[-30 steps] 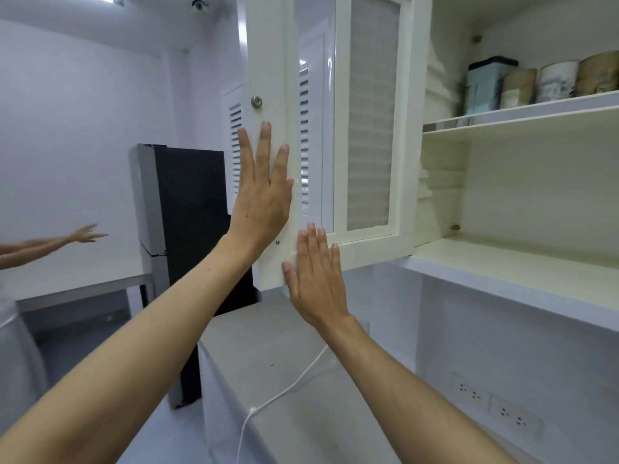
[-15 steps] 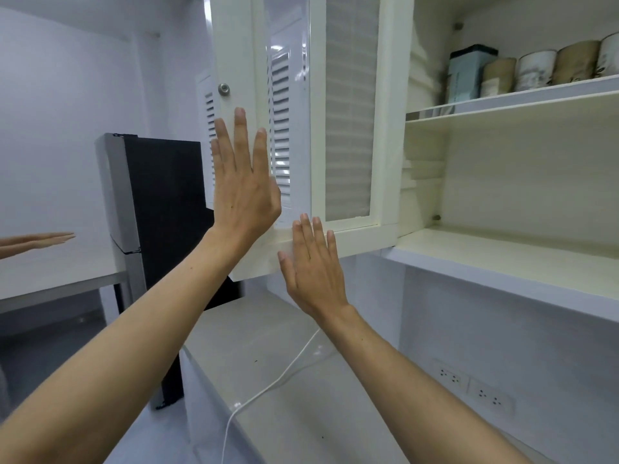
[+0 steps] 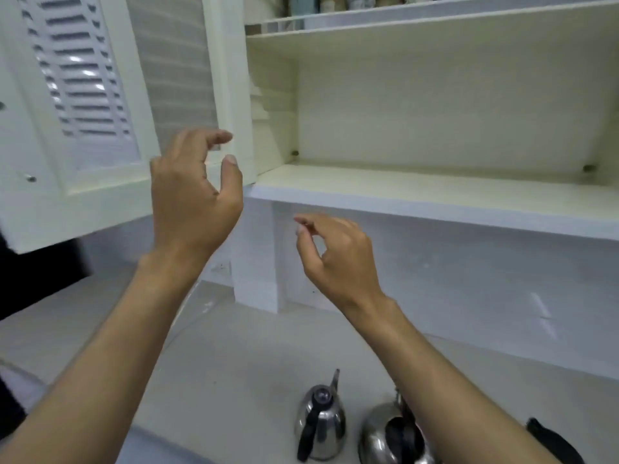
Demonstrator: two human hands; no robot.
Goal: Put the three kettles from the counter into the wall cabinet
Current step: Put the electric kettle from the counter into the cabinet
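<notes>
Two steel kettles stand on the grey counter point(image 3: 234, 356) at the bottom: a slim one with a black handle point(image 3: 320, 420) and a rounder one point(image 3: 385, 437) partly hidden by my right forearm. A black part of a third object point(image 3: 552, 443) shows at the lower right. The wall cabinet is open, with its lower shelf point(image 3: 418, 189) bare. My left hand point(image 3: 194, 192) hovers with curled, parted fingers in front of the cabinet's left frame. My right hand point(image 3: 338, 259) hangs below the shelf, fingers loosely curled. Neither hand holds anything.
The open louvred cabinet door point(image 3: 80, 105) juts out at the upper left. An upper shelf point(image 3: 418, 25) carries several tins at the top edge. A dark fridge point(image 3: 40, 272) shows at the left. A wall socket point(image 3: 222, 269) sits above the counter.
Both hands have come off the cabinet door and curled. The view has turned right and down, so the kettles on the counter are in sight.
</notes>
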